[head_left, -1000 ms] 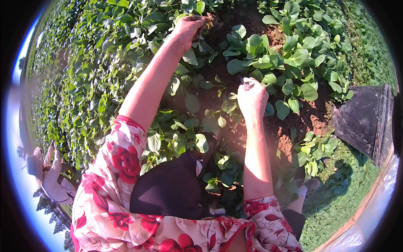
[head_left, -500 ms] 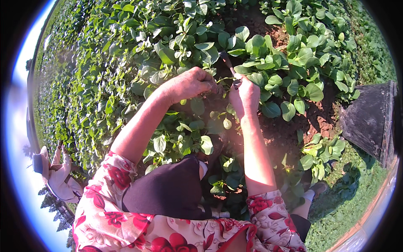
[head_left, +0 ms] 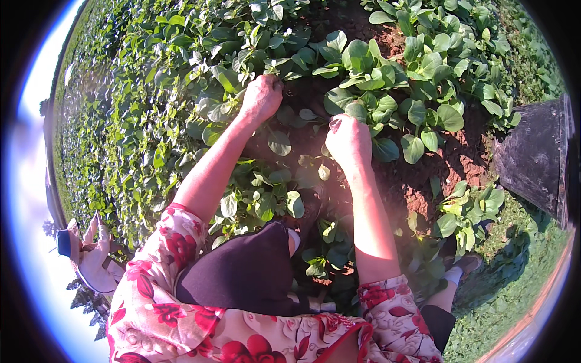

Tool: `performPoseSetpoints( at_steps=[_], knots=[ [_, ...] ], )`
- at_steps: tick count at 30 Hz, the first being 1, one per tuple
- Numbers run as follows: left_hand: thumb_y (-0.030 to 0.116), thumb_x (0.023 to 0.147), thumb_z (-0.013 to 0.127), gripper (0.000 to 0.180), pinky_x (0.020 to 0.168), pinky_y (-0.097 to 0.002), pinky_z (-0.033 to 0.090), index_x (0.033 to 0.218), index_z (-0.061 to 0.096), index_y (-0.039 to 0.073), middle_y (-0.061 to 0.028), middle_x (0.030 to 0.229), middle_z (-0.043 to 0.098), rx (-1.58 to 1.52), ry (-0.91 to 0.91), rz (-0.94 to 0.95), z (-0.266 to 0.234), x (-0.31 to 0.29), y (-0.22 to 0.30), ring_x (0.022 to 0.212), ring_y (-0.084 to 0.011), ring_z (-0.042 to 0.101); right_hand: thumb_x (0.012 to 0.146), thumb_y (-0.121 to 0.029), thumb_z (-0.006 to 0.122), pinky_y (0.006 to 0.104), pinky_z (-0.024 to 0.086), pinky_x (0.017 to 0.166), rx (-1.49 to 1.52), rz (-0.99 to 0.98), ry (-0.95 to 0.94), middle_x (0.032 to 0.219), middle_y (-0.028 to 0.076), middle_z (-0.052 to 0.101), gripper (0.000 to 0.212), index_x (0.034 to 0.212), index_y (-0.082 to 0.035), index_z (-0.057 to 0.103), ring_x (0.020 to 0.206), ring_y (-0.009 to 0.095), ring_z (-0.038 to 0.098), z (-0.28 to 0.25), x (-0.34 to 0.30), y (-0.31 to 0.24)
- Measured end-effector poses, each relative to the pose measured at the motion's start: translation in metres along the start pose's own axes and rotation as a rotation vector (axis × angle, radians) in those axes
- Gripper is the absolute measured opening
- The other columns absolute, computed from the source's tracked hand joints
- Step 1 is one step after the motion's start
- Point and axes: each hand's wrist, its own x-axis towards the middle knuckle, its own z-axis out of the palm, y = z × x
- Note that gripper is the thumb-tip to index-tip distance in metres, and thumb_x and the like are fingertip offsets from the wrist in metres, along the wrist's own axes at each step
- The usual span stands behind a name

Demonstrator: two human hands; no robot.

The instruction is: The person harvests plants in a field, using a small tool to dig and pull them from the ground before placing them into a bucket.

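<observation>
My left hand (head_left: pixel 262 98) is closed at the edge of the dense leaves, by the stems of a leafy plant (head_left: pixel 227 81). What its fingers hold, if anything, is hidden. Lower and to the right, my right hand (head_left: pixel 351 142) is a fist around a small hand tool, whose blade is out of sight now. Broad-leaved greens (head_left: pixel 363 60) grow just beyond this fist. A drooping leaf (head_left: pixel 279 143) and a small pale yellow leaf (head_left: pixel 324 173) hang between my forearms, over shaded soil.
A black bucket (head_left: pixel 532 154) lies tipped at the right. Leafy greens (head_left: pixel 466 215) sit near it beside reddish soil (head_left: pixel 417 206). My dark-clad knee (head_left: pixel 239 269) is below my hands. Another person in a hat (head_left: pixel 91 257) bends over the crop at far left.
My left hand has moved up and left, away from my right hand. The tool's blade, earlier pointing up from my right fist, no longer shows.
</observation>
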Motion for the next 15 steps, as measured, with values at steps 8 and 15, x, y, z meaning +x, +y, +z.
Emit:
performPoseSetpoints(
  at_steps=[8,15],
  knots=[
    [0.02,0.083,0.054,0.024,0.073,-0.038,0.048,0.092,0.068,0.002,-0.018,0.078,0.065,-0.268,-0.049,-0.175,-0.018,0.004,-0.017,0.077,-0.0305,0.064,0.076,-0.01,0.06,0.0372,0.051,0.069,0.12,0.1,0.048,0.08,0.021,0.065,0.02,0.093,-0.001,0.067,0.079,0.033,0.066,-0.017,-0.008,0.011],
    [0.018,0.08,0.053,0.023,0.076,-0.0411,0.049,0.088,0.067,0.002,-0.0214,0.082,0.065,-0.093,-0.137,0.072,0.001,-0.008,0.018,0.082,-0.0357,0.063,0.076,-0.006,0.063,0.0317,0.051,0.068,0.169,0.073,0.142,0.08,0.018,0.067,0.019,0.094,0.0,0.067,0.075,0.026,0.068,-0.033,-0.058,0.019]
  ],
)
